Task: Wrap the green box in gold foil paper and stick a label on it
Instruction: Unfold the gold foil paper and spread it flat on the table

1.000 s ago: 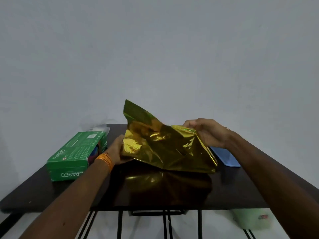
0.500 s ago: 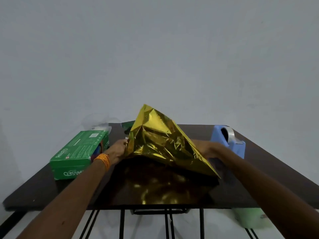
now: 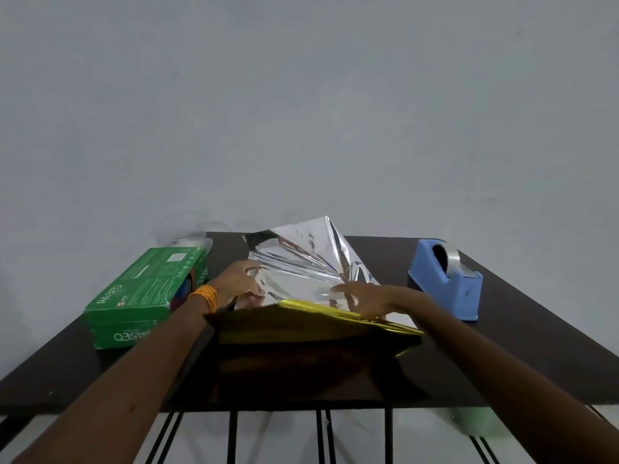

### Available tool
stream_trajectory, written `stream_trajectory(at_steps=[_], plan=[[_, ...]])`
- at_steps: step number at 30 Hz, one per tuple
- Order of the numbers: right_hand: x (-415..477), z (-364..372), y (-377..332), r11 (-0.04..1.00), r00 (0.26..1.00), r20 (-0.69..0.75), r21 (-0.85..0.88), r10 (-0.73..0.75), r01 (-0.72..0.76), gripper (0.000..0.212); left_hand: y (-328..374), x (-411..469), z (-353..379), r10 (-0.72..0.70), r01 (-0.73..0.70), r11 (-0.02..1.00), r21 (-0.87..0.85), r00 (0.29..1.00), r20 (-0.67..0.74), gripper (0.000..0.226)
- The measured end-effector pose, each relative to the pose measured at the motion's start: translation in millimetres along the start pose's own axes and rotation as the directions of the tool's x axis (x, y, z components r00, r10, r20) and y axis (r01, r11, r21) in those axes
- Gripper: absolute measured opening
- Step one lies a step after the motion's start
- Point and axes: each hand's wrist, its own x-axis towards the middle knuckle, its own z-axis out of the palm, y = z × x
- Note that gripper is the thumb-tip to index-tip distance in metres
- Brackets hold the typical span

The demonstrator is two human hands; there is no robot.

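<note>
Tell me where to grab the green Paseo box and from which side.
Take the green Paseo box across its short width near the middle, coming down from above with the left hand, which is right beside it. It lies flat, broad top up, both long sides free. The right side seems to have an opening, so keep the grip on solid cardboard.

We see a plain grey-white wall (image 3: pixel 301 112) filling the back, a dark glossy bench (image 3: pixel 536 346) against it, thin black legs (image 3: pixel 232 437) below, pale floor (image 3: pixel 278 443) underneath.
</note>
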Motion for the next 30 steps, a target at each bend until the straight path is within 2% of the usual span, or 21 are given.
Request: stream_trajectory(at_steps=[2,6,8,10,11,12,14,16,18,20,21,22,24,26,27,28,30], plan=[[6,3,0,1.000,0.999,-0.042,-0.021,0.014,-0.015,0.084,2,3,4,0.012,-0.012,1.000,-0.005,0.999,-0.033,0.081],[27,16,8,0.985,0.999,-0.044,-0.174,0.000,-0.007,0.083,6,8,3,0.027,-0.023,0.999,0.036,0.993,-0.111,0.074],[26,18,-2,0.979,0.997,-0.074,-0.202,-0.038,0.022,0.091,9,8,5,0.050,-0.041,0.997,0.070,0.991,-0.122,0.076],[26,20,-11,0.987,0.994,-0.106,-0.159,-0.031,0.014,0.106,8,6,10,0.084,-0.022,0.935,0.355,0.984,-0.160,0.082],[26,20,-13,0.990,0.992,-0.127,-0.138,-0.004,-0.014,0.111,9,5,15,0.113,-0.001,0.858,0.514,0.976,-0.185,0.087],[25,20,-17,0.991,0.987,-0.158,-0.131,0.003,-0.023,0.111,6,7,19,0.140,0.002,0.800,0.600,0.972,-0.190,0.088],[26,17,-20,0.999,0.971,-0.235,-0.026,0.039,-0.046,0.095,4,7,31,0.162,-0.036,0.772,0.634,0.977,-0.141,0.082],[28,10,-14,0.986,0.917,-0.386,0.160,0.103,-0.043,0.065,-2,10,42,0.145,-0.084,0.772,0.630,0.988,-0.046,0.083],[27,0,-1,0.966,0.797,-0.573,0.255,0.194,-0.051,0.047,-6,11,52,0.112,-0.068,0.779,0.624,0.993,-0.032,0.075],[19,-12,13,0.948,0.667,-0.685,0.300,0.292,-0.107,0.039,-11,11,57,0.108,-0.047,0.767,0.640,0.993,-0.057,0.072],[16,-16,23,0.924,0.641,-0.679,0.356,0.359,-0.141,0.036,-12,11,59,0.112,-0.042,0.757,0.652,0.991,-0.066,0.072],[14,-19,32,0.887,0.651,-0.629,0.432,0.425,-0.162,0.035,-17,13,61,0.109,-0.037,0.743,0.668,0.992,-0.067,0.069],[19,-22,48,0.757,0.723,-0.440,0.630,0.533,-0.174,0.050,-21,12,63,0.106,-0.026,0.700,0.714,0.992,-0.069,0.068],[32,-23,65,0.631,0.789,-0.291,0.761,0.541,-0.151,0.078,-24,11,66,0.121,-0.026,0.663,0.748,0.990,-0.074,0.068],[36,-24,66,0.565,0.822,-0.238,0.816,0.518,-0.120,0.083,-25,12,67,0.130,-0.029,0.655,0.755,0.989,-0.075,0.068],[37,-27,60,0.496,0.847,-0.193,0.863,0.496,-0.094,0.078,-25,12,67,0.140,-0.034,0.652,0.757,0.987,-0.076,0.068],[36,-32,42,0.430,0.906,-0.147,0.902,0.397,-0.042,0.046,-24,11,67,0.139,-0.035,0.638,0.769,0.988,-0.071,0.068]])
